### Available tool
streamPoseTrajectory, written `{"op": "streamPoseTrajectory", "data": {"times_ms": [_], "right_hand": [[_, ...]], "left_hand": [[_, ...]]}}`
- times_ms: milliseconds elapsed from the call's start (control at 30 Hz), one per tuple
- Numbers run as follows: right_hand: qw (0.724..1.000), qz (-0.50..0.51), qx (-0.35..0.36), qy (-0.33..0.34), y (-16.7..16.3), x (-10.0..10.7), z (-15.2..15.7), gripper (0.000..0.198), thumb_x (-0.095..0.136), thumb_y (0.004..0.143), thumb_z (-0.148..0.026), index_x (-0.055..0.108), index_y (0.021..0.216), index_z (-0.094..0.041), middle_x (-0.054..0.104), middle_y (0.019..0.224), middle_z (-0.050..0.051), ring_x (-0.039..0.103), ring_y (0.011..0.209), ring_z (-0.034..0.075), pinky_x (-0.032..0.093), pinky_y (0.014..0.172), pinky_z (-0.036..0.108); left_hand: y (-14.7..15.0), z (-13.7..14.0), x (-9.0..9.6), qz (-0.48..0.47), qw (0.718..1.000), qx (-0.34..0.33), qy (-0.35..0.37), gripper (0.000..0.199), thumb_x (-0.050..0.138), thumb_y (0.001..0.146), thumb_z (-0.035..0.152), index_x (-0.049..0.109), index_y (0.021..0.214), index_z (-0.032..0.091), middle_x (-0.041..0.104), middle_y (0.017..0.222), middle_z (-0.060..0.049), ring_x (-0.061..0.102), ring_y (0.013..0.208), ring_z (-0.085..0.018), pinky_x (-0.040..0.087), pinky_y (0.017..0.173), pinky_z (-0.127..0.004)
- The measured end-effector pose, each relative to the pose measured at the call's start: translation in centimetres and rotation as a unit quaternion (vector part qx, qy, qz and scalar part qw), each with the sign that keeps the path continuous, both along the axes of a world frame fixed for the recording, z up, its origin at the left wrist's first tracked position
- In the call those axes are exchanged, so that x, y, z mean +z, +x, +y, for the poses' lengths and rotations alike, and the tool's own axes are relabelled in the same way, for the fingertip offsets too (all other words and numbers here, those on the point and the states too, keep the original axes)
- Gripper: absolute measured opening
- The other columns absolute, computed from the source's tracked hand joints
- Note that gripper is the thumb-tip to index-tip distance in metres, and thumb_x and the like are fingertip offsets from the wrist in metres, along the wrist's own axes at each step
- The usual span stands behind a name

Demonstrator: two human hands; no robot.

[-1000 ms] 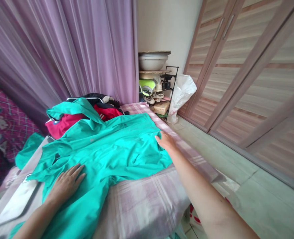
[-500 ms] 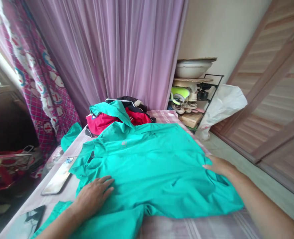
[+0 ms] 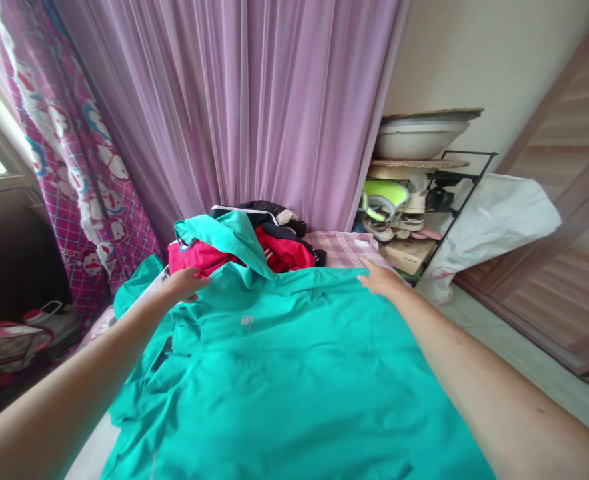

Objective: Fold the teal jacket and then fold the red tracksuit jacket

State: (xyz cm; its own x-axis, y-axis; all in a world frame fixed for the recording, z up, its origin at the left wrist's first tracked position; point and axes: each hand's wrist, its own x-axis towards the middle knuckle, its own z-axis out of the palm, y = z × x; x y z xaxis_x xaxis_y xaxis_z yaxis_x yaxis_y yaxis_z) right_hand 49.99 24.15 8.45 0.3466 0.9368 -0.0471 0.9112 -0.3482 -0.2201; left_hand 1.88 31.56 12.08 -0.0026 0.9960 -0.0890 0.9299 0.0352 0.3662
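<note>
A teal hooded jacket [image 3: 294,373] lies spread on the bed, its small chest logo facing up and its hood [image 3: 224,233] at the far end. My left hand [image 3: 187,283] is at the shoulder just below the hood, fingers and thumb closed on the fabric. At the opposite shoulder corner, my right hand [image 3: 380,279] pinches the jacket's top edge. Both arms reach forward along the sides of the garment. The jacket's near end runs out of view at the bottom.
Behind the hood is a pile of red and black clothes [image 3: 289,250] against the purple curtain [image 3: 284,100]. A plaid sheet [image 3: 342,245] covers the bed. To the right stand a shoe rack [image 3: 457,213], a white plastic bag [image 3: 504,210] and a wooden wardrobe [image 3: 564,233].
Both hands have moved forward, from the jacket's lower part and side to its shoulders. The jacket appears closer to me. The two phones on the left are no longer visible.
</note>
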Motion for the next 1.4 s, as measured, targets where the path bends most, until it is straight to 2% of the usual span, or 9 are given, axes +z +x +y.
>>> {"op": "streamPoseTrajectory", "data": {"times_ms": [133,267,467,600,800,967,1067,1233,1400], "right_hand": [[0.983,0.159,0.058,-0.078,-1.3,-1.6,3.6,0.056,0.062,0.09,-0.031,0.048,0.144,-0.021,0.076,0.082,0.002,0.067,0.058,0.014,0.051,0.06,0.024],[0.984,0.158,0.045,-0.069,-1.7,-2.8,4.8,0.024,0.062,0.09,-0.029,0.068,0.11,-0.018,0.076,0.082,0.004,0.069,0.064,0.015,0.051,0.063,0.024],[0.983,0.003,-0.052,0.176,-2.7,-2.8,5.1,0.039,0.045,0.096,-0.037,0.059,0.126,-0.017,0.071,0.116,0.015,0.065,0.108,0.029,0.05,0.09,0.037],[0.995,0.007,-0.001,0.104,-4.4,-3.4,4.0,0.061,0.052,0.092,-0.033,0.039,0.148,-0.014,0.065,0.129,0.016,0.063,0.115,0.029,0.048,0.095,0.039],[0.972,0.0,0.172,0.159,-9.9,-4.5,-5.4,0.065,0.045,0.095,-0.037,0.031,0.155,-0.016,0.049,0.149,0.015,0.049,0.133,0.028,0.041,0.108,0.044],[0.972,-0.073,0.221,0.042,-11.5,-7.5,-16.3,0.058,0.039,0.097,-0.049,0.039,0.152,-0.03,0.035,0.159,0.008,0.032,0.146,0.029,0.026,0.115,0.059],[0.983,-0.128,0.129,0.006,-7.0,-9.4,-20.4,0.057,0.033,0.097,-0.044,0.041,0.151,-0.027,0.035,0.159,0.009,0.031,0.146,0.027,0.023,0.117,0.055],[0.988,-0.148,0.019,0.032,0.5,-11.3,-23.5,0.065,0.025,0.093,-0.052,0.045,0.148,-0.023,0.044,0.153,0.012,0.041,0.139,0.032,0.035,0.109,0.059],[0.98,-0.153,0.087,0.094,0.6,-13.2,-26.5,0.064,0.025,0.091,-0.052,0.048,0.145,-0.028,0.048,0.15,0.009,0.043,0.138,0.03,0.038,0.108,0.057]], "left_hand": [[1.1,1.4,-2.4,-0.009,0.996,0.039,-0.076,0.062,0.058,0.083,0.049,0.051,0.134,0.015,0.074,0.087,-0.009,0.069,0.058,-0.02,0.053,0.05,-0.027],[0.7,0.9,-1.5,0.055,0.998,-0.001,-0.035,0.042,0.054,0.086,0.043,0.063,0.118,0.018,0.073,0.081,-0.004,0.07,0.062,-0.02,0.053,0.058,-0.027],[1.1,1.5,3.4,0.09,0.976,0.072,0.184,0.043,0.048,0.09,0.043,0.064,0.118,0.015,0.074,0.092,-0.008,0.067,0.099,-0.029,0.052,0.09,-0.045],[2.9,1.3,2.3,0.049,0.973,0.071,0.214,0.046,0.047,0.09,0.033,0.059,0.13,0.012,0.063,0.131,-0.017,0.059,0.119,-0.033,0.047,0.099,-0.051],[4.1,-7.2,-5.9,0.067,0.932,-0.166,0.315,0.065,0.043,0.094,0.045,0.033,0.153,0.019,0.032,0.161,-0.014,0.026,0.149,-0.032,0.022,0.119,-0.054],[2.4,-14.6,-11.9,0.161,0.934,-0.274,0.164,0.059,0.037,0.096,0.058,0.045,0.148,0.031,0.039,0.158,-0.008,0.034,0.146,-0.032,0.022,0.118,-0.057],[1.9,-15.8,-12.3,0.175,0.945,-0.252,0.113,0.063,0.037,0.096,0.059,0.04,0.151,0.03,0.035,0.16,-0.009,0.032,0.147,-0.03,0.026,0.118,-0.052],[2.8,-17.7,-9.8,0.146,0.965,-0.217,0.03,0.064,0.038,0.096,0.057,0.037,0.152,0.025,0.034,0.16,-0.012,0.03,0.147,-0.032,0.023,0.119,-0.055],[1.8,-22.0,-8.9,-0.005,0.957,-0.292,-0.005,0.059,0.032,0.098,0.057,0.052,0.142,0.023,0.049,0.151,-0.012,0.044,0.14,-0.028,0.034,0.115,-0.047]]}}
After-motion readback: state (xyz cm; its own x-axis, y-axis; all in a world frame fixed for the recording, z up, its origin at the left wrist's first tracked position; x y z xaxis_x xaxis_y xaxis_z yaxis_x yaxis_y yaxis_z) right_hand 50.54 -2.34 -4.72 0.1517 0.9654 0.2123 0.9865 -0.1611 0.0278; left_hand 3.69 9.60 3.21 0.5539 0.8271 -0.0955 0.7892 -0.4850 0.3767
